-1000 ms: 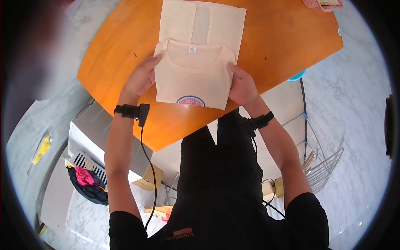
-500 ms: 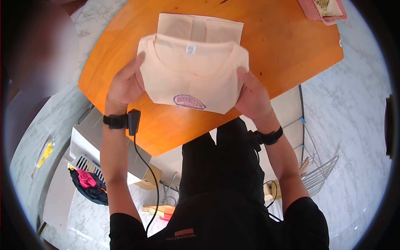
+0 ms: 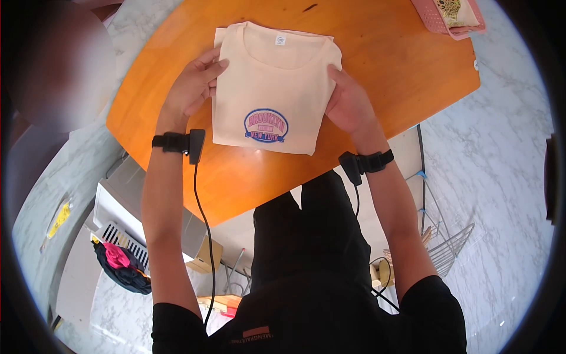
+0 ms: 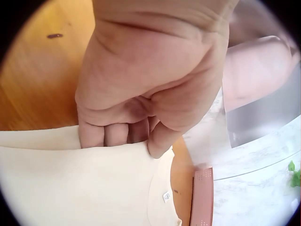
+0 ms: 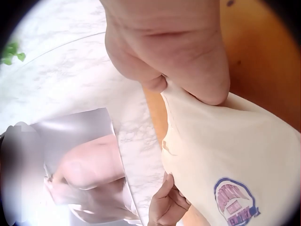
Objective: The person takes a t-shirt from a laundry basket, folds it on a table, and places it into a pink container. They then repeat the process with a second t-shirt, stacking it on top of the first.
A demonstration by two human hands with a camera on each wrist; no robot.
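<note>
A pale peach T-shirt (image 3: 274,88), folded into a compact block, lies near the table's front edge with its neckline away from me. Its oval "Brooklyn New York" print (image 3: 266,125) faces up in full, and a small white label (image 3: 280,41) shows inside the collar. My left hand (image 3: 196,85) grips the left side below the shoulder, thumb on top, fingers tucked under the cloth in the left wrist view. On the opposite side, my right hand (image 3: 349,101) pinches the edge near the shoulder; its fingers are mostly hidden beneath the fabric (image 5: 225,136).
The shirt is on an orange wooden table (image 3: 407,76) with a slanted front edge. A pink basket (image 3: 431,17) holding a packet stands at the far right corner. Below, dark and pink clothes (image 3: 121,262) hang by a white slatted basket; a wire rack (image 3: 451,248) stands right.
Both hands lifted the folded upper part of the shirt, then brought it forward over the flat lower part, now almost covered. The print, partly folded under before, shows whole.
</note>
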